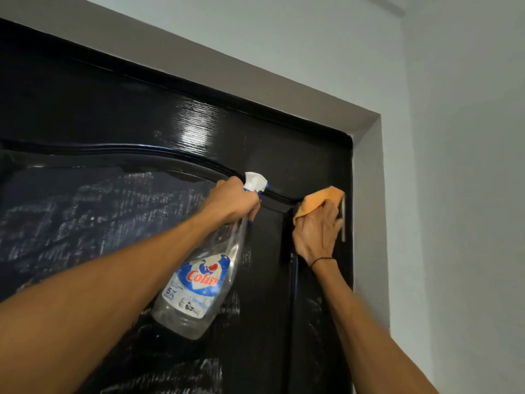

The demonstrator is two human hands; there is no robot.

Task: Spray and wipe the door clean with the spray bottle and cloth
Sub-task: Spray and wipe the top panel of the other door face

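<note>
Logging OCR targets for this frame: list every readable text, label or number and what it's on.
"Colin": red brand name on the spray bottle label, held in the left hand.
"5X": lower left of the same label.
Small print under "5X" and beside it: too blurred to read.
Door, cloth, right hand: no text.

The single head-worn view looks forward and steeply upward from close in front of the black door, taking in its upper right corner, the grey frame and the pale wall beyond. Both forearms reach up from the bottom edge, the left hand and right hand near the middle. The wide lens bends the frame's lines.
</note>
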